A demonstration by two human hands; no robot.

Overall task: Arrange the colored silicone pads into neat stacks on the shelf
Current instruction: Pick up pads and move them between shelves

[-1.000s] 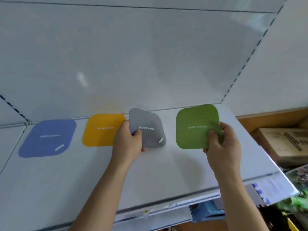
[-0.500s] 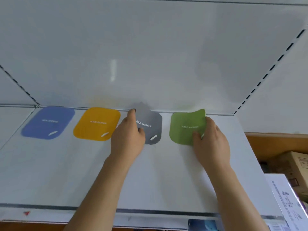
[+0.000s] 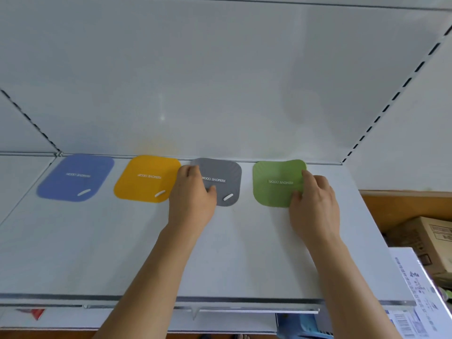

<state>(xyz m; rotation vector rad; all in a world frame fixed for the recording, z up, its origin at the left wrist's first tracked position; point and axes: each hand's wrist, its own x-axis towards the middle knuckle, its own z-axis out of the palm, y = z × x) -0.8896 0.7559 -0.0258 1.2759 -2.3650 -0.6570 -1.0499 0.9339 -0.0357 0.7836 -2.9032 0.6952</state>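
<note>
White shelf, left hand grip pinching grey pad, right hand grip pinching green pad

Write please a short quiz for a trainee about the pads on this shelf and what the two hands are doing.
1. True or false: the blue pad lies at the far left of the row.
2. Which pad does the left hand hold? A) yellow B) grey C) green
3. Fill in: the right hand holds the ___ pad by its right edge.

Key
1. True; the yellow pad is next to it on the shelf.
2. B, the grey pad.
3. Green; the green pad.
</note>
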